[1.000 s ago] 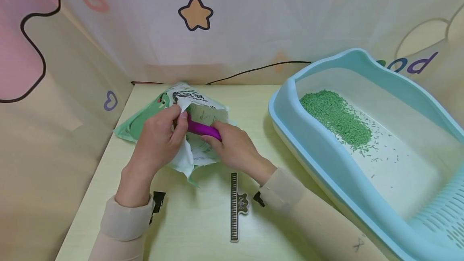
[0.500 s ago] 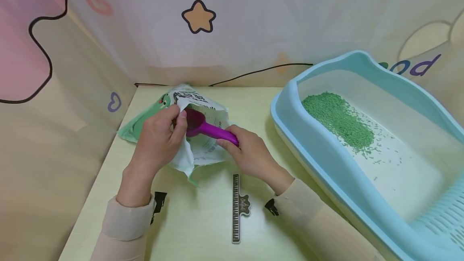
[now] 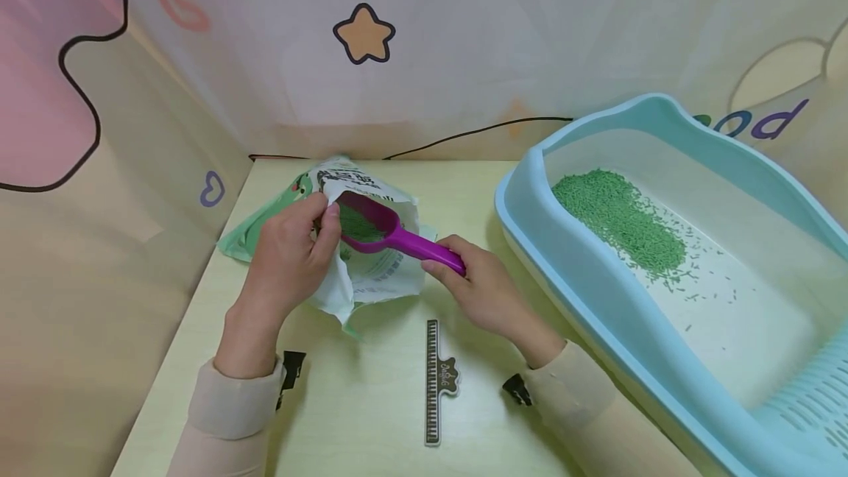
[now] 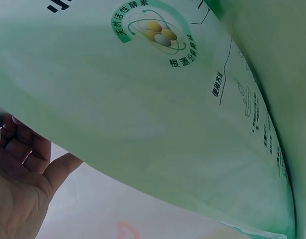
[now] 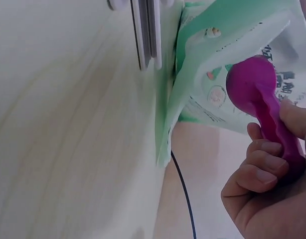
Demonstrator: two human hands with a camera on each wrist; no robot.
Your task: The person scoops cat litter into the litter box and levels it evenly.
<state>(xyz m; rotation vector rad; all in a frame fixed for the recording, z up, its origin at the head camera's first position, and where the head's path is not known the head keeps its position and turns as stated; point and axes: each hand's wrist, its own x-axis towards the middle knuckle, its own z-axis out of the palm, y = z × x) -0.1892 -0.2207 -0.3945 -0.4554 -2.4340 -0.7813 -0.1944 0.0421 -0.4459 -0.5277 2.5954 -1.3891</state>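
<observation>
Left hand: the left hand pinches the bag's opening edge between thumb and fingers, in the same place as a second ago.
Right hand: the right hand has its fingers wrapped round the scoop's handle; it has moved toward 4 o'clock since both earlier frames.
Purple scoop: the scoop has its bowl at the bag's mouth and its handle pointing to about 4 o'clock. A second ago only the handle showed; half a second ago part of the bowl did; now most of it shows, with green pellets in it.
Bag: the green and white bag lies on the table at 9 o'clock from mid-view, its mouth gaping toward 3 o'clock.
Blue tray: the tray stands at 3 o'clock, well apart from the bag; its pellet heap, at the tray's 10 o'clock end, looks unchanged.
Piano-key clip: the clip lies at 6 o'clock, where it lay before.
</observation>
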